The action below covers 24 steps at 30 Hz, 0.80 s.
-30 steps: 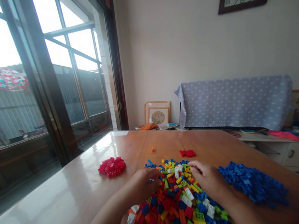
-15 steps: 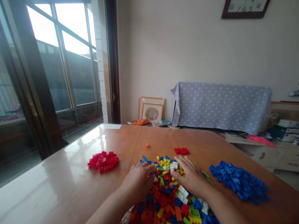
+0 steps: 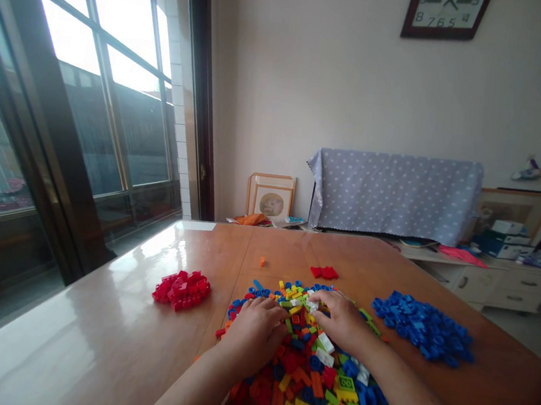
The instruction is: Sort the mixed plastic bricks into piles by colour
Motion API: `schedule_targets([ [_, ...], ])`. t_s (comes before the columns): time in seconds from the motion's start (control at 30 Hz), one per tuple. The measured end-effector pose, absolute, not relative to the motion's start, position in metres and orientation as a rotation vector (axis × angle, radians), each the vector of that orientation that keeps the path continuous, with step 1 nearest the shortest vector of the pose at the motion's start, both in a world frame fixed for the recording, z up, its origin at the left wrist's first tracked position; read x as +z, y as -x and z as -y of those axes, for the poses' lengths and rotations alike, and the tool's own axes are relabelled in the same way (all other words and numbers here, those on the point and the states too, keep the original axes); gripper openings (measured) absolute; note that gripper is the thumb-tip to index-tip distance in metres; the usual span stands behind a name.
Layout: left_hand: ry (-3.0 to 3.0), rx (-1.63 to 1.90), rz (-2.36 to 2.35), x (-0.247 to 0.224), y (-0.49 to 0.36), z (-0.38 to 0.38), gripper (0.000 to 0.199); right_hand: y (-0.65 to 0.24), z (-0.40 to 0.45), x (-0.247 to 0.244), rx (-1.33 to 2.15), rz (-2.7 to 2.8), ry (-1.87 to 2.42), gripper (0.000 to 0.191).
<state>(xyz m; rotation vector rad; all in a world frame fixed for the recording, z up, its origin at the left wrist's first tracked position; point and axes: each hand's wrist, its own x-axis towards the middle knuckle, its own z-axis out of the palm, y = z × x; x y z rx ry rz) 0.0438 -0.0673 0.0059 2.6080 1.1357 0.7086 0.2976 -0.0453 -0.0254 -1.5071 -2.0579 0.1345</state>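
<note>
A mixed heap of toy bricks [image 3: 298, 376] in red, orange, yellow, green, blue and white lies before me. My left hand [image 3: 257, 333] rests palm down over the heap's left side; its fingers are bent, and whatever is beneath them is hidden. On the upper right of the heap is my right hand [image 3: 341, 316], its fingers curled at some white bricks [image 3: 311, 305]; whether it grips one is unclear. A pile of red bricks [image 3: 182, 290] sits to the left, and a pile of blue bricks [image 3: 421, 328] to the right.
Beyond the heap on the wooden table [image 3: 131, 336] lie a few joined red bricks [image 3: 324, 272] and a small orange brick [image 3: 262, 261]. Behind the table stand picture frames [image 3: 272, 201], a cloth-covered object [image 3: 392, 196] and a white cabinet [image 3: 498, 286].
My left hand has moved toward me, uncovering bricks at the heap's upper left. The fingers of my right hand have curled in more. The view has shifted slightly.
</note>
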Motion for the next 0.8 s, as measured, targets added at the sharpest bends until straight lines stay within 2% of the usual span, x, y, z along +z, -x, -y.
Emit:
schedule_targets([
  [0.2, -2.583, 0.771, -1.128, 0.004, -0.045, 0.066, 0.023, -0.304, 0.051, -0.021, 0.283, 1.896, 1.495, 0.019],
  [0.37, -2.46, 0.815, -1.09, 0.005, -0.049, 0.07, 0.03, -0.298, 0.064, -0.007, 0.775, 1.64, 1.318, 0.029],
  [0.53, -2.23, 0.894, -0.975, 0.01, -0.058, 0.079, 0.043, -0.284, 0.082, 0.006, 1.116, 1.578, 1.153, 0.037],
  [0.8, -2.089, 0.863, -0.95, 0.003, -0.063, 0.08, 0.027, -0.265, 0.09, -0.005, 1.156, 1.749, 1.03, 0.028],
])
